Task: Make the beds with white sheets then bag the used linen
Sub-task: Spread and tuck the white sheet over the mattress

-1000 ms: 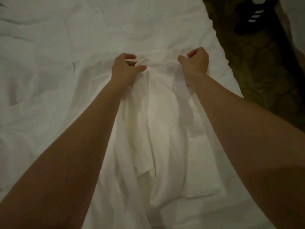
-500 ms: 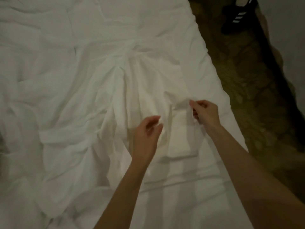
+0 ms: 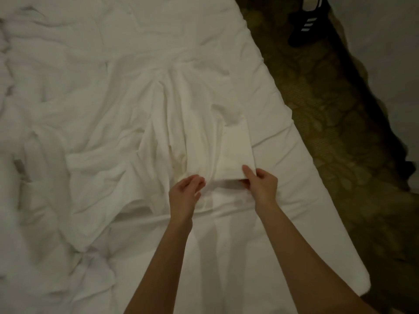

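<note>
A crumpled white sheet (image 3: 127, 123) covers the bed (image 3: 328, 250), bunched into long folds down its middle. A flat folded part of the sheet (image 3: 237, 150) lies near the bed's right edge. My right hand (image 3: 263, 184) pinches the near edge of that folded part, thumb on top. My left hand (image 3: 184, 192) hovers just left of it with fingers loosely curled, holding nothing I can see.
A dark patterned carpet (image 3: 340, 123) runs along the bed's right side. A black shoe with white stripes (image 3: 306, 28), worn by another person, stands at the top right. A pale wall (image 3: 390, 53) rises beyond it.
Both hands let go of the bunched sheet and drew back toward me. My right hand took hold of the folded part's edge; my left hand released and hangs loose.
</note>
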Demonstrator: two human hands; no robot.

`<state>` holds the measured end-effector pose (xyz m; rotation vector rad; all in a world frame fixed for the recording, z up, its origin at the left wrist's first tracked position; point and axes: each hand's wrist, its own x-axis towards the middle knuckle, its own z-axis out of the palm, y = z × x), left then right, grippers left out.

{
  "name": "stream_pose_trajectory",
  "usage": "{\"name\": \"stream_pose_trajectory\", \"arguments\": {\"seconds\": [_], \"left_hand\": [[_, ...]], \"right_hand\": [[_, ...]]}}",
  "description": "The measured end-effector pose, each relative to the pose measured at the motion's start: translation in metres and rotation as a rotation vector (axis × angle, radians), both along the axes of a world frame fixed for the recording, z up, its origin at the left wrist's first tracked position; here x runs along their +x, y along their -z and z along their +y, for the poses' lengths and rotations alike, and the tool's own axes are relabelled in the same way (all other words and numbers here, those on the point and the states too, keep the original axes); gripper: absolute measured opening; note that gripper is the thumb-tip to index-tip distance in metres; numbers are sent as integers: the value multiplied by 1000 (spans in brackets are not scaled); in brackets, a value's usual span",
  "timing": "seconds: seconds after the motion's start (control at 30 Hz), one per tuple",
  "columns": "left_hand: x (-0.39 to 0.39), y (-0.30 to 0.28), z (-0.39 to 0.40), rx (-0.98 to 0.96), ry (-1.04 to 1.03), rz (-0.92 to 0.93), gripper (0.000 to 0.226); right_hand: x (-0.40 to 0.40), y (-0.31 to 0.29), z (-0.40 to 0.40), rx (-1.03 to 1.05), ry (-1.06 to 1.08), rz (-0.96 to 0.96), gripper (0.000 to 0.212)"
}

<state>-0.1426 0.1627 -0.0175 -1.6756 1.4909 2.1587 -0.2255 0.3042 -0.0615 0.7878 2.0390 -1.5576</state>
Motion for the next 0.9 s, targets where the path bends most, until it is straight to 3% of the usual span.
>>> {"name": "stream_pose_trajectory", "arguments": {"seconds": [0.2, 0.4, 0.5, 0.67, 0.9], "left_hand": [[8, -10, 17, -5, -36, -27, 9], [20, -8, 31, -34, 9, -51, 3], [33, -8, 29, 1, 39, -67, 6], [68, -15, 11, 132, 84, -68, 21], [104, -18, -13, 51, -1, -257, 45]], "right_hand": [[-15, -18, 51, 7, 152, 35, 27], [-2, -4, 104, 201, 214, -2, 20], [8, -10, 94, 229, 224, 35, 31], [15, -35, 55, 339, 127, 311, 45], [40, -63, -20, 435, -187, 578, 27]]}}
